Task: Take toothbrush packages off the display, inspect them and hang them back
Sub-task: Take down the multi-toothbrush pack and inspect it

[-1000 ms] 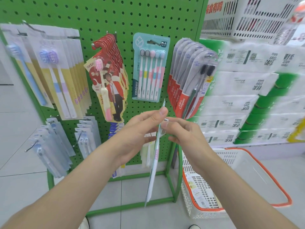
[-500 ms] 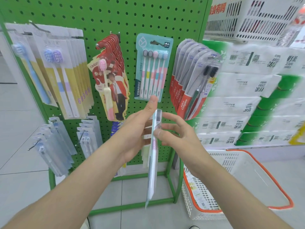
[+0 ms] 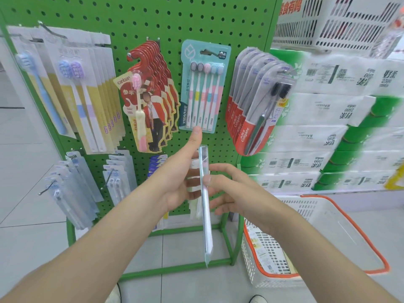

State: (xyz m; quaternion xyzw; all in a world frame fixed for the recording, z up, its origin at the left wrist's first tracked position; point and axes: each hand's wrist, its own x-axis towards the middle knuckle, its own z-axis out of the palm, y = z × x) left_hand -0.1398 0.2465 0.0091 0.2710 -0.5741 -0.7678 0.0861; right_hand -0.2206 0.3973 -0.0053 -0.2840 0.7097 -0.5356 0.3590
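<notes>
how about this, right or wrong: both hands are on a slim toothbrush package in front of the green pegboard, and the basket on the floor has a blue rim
One thing is wrong: the basket has an orange rim, not blue; the head view shows it. The rest stands: left hand and right hand are both on the slim toothbrush package before the green pegboard.

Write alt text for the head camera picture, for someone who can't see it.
A right hand pinches a slim toothbrush package, turned edge-on, while the left hand touches its other side. Behind stands a green pegboard display of toothbrush packs; a white basket with an orange rim sits on the floor.
</notes>
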